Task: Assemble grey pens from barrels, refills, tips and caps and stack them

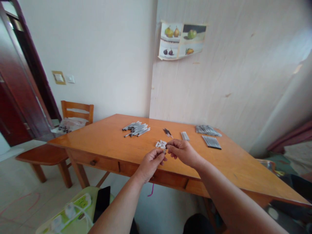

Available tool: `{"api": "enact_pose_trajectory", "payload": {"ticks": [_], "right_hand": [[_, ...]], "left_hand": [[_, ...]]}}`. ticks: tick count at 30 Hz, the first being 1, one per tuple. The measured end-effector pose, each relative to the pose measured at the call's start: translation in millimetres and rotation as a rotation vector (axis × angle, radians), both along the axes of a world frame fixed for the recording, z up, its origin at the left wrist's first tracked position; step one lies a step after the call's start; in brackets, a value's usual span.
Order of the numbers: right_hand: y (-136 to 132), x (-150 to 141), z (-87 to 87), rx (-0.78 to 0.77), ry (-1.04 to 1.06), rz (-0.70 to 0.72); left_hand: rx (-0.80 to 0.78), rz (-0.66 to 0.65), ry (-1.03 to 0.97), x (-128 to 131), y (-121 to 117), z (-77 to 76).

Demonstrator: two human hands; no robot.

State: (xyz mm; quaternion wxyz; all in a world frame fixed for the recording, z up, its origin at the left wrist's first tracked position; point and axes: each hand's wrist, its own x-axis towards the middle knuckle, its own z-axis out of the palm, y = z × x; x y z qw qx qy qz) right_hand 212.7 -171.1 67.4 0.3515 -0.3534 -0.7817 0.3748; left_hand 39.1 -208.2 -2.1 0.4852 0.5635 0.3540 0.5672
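Observation:
Both my hands meet above the near middle of the wooden table (97, 138). My left hand (150, 164) is closed in a pinch, with a small pale piece faintly showing at its fingertips. My right hand (183, 152) pinches a tiny dark piece close beside it; the exact kind of either piece is too small to tell. Just behind my fingers lies a little heap of short white pen parts (160, 143). Farther back are several thin black pen parts (167, 132) with pale tips and a row of clear white tubes (185, 136).
A loose pile of grey pens (136, 128) with black ends lies on the left. At the right are a neat row of pens (211, 142) and a larger stack of pens (207, 130). A chair (44, 156) holds a plastic bag (70, 125); a power strip (73, 211) sits low left.

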Motion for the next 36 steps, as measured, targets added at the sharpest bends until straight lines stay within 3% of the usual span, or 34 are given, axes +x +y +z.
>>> {"api": "enact_pose_trajectory", "payload": {"ticks": [36], "right_hand": [[0.5,2.0,-0.8,0.02,-0.08,-0.014]], "left_hand": [[0.008,-0.015,0.045,1.1,0.6,0.8]]}}
